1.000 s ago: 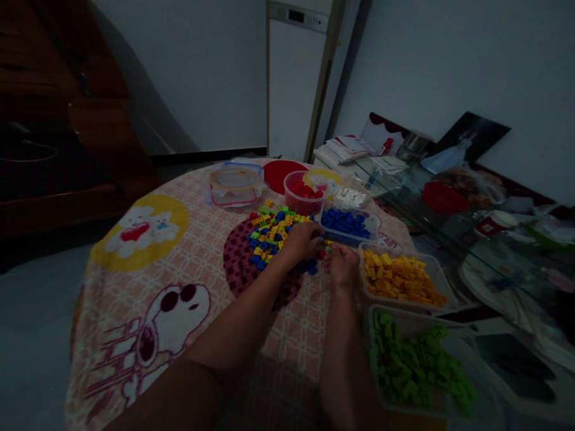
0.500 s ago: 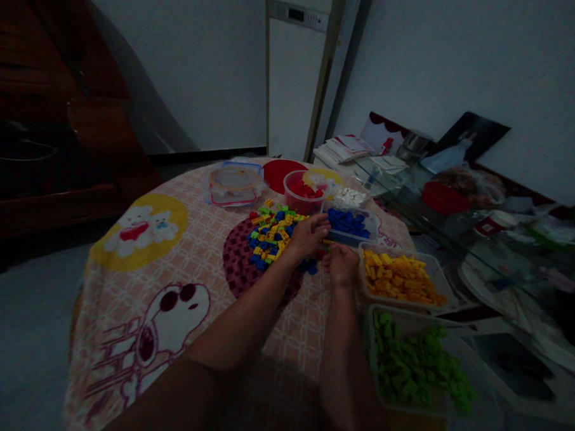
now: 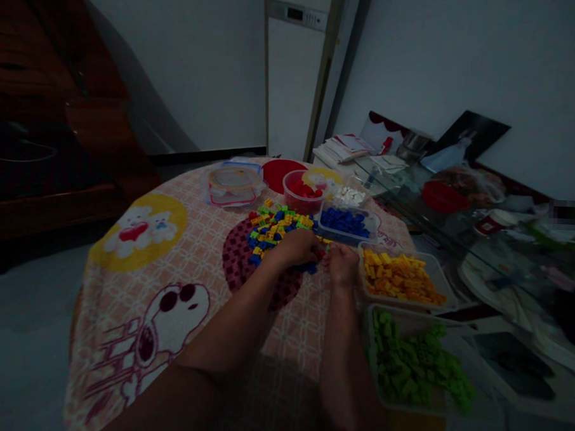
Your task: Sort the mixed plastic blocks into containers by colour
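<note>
My left hand (image 3: 301, 248) is bent down at the right edge of a mixed pile of toy bricks (image 3: 273, 231). Its fingers curl toward my right hand; what lies in them is hidden. My right hand (image 3: 341, 263) is closed just left of the yellow-brick box, with small coloured toy bricks (image 3: 321, 252) at its fingertips. The two hands almost meet. Behind them stands a clear box of blue bricks (image 3: 345, 222). To the right are boxes of yellow bricks (image 3: 399, 277) and green bricks (image 3: 417, 361).
A round tub of red bricks (image 3: 304, 189) and a container of white bricks (image 3: 351, 195) stand farther back. Stacked clear lids (image 3: 234, 184) lie at the back left beside a red disc (image 3: 280, 174). A cluttered glass table (image 3: 411, 214) adjoins on the right.
My left hand has come back from the edge of the blue-brick box, down toward my right hand, and its fingers have curled. My right hand stays almost where it was.
</note>
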A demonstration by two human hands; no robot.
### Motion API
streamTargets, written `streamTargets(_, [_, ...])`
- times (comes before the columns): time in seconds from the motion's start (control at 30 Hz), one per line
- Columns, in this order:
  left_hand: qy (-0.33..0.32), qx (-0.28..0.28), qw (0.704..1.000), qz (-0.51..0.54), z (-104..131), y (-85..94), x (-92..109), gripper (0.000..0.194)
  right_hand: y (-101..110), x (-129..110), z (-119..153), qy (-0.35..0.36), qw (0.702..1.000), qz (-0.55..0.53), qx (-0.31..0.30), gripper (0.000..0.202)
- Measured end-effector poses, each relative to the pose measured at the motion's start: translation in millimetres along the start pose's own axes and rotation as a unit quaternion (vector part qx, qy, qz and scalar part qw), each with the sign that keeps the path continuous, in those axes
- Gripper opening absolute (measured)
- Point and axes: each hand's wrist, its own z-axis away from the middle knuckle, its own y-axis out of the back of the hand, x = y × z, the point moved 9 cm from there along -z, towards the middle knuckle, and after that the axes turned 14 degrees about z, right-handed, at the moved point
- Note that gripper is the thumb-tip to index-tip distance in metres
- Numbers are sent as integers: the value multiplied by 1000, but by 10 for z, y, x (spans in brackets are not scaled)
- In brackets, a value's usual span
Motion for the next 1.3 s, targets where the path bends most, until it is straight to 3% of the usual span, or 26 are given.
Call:
streamTargets(0.2, [0,55,998,-27,6,-64,71,14,-4,19,6,-19,1000,0,-6,22])
streamTargets(0.3, [-18,54,998,5,-11,-124,94,5,-2,16,-9,-8,1000,2,-3,22])
streamTargets(0.53, [-18,38,999,33,-15,-134,110,10,-4,29,-37,7,1000,-1,-3,23])
streamTargets(0.67, [-14,36,998,42,-40,-76,50,8,-15,38,-43,12,1000,-1,-4,23])
streamTargets(0.77, [-30,89,991,92,-74,62,-33,9,-30,51,-46,15,1000,1,-8,25])
streamTargets(0.9, [-46,171,955,239,-120,180,-186,6,-23,35,-33,20,1000,8,-4,24])
streamTargets(1.03, [-29,221,869,441,-189,121,-375,15,-26,22,-18,9,1000,7,-6,25])
streamTargets(1.13, [-68,218,811,539,-251,56,-373,29,-28,19,-28,17,1000,10,-3,25])
streamTargets(1.2, [-102,209,797,558,-272,45,-330,38,-30,22,-40,25,1000,15,-2,25])
streamTargets(1.3, [-125,201,805,544,-268,65,-291,44,-37,25,-43,28,1000,11,-5,26])
